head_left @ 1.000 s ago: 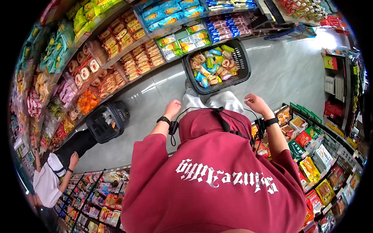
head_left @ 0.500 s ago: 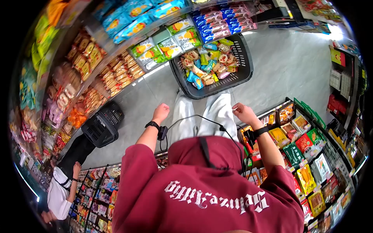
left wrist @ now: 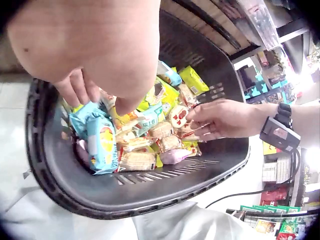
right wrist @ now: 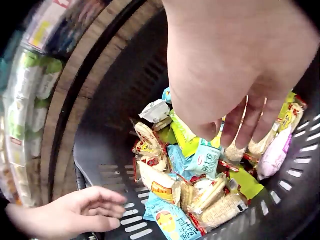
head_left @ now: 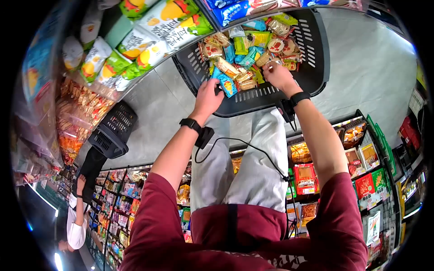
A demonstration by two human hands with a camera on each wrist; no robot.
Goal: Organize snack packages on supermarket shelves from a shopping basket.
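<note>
A black slatted basket (head_left: 318, 54) holds a heap of small wrapped snacks (head_left: 248, 61), in blue, green, yellow and clear wrappers. Over its near left side is my left hand (head_left: 208, 98), fingers loosely bent and holding nothing, close to a blue snack packet (left wrist: 101, 142). My right hand (head_left: 278, 76) reaches down among the packets on the right side. In the right wrist view its fingers (right wrist: 255, 117) point down at the clear-wrapped pieces, and the left wrist view has them beside a round packet with red print (left wrist: 178, 116).
Snack shelves (head_left: 149, 40) run along the far side, close over the basket's edge. A second black basket (head_left: 113, 131) is at the left beside another person (head_left: 77, 217). Racks of packaged food (head_left: 305, 178) stand around my legs. A cable (head_left: 246, 142) hangs between my wrists.
Both hands have moved forward from in front of my body to the basket. My view has come closer to the basket and shelf, leaning over them.
</note>
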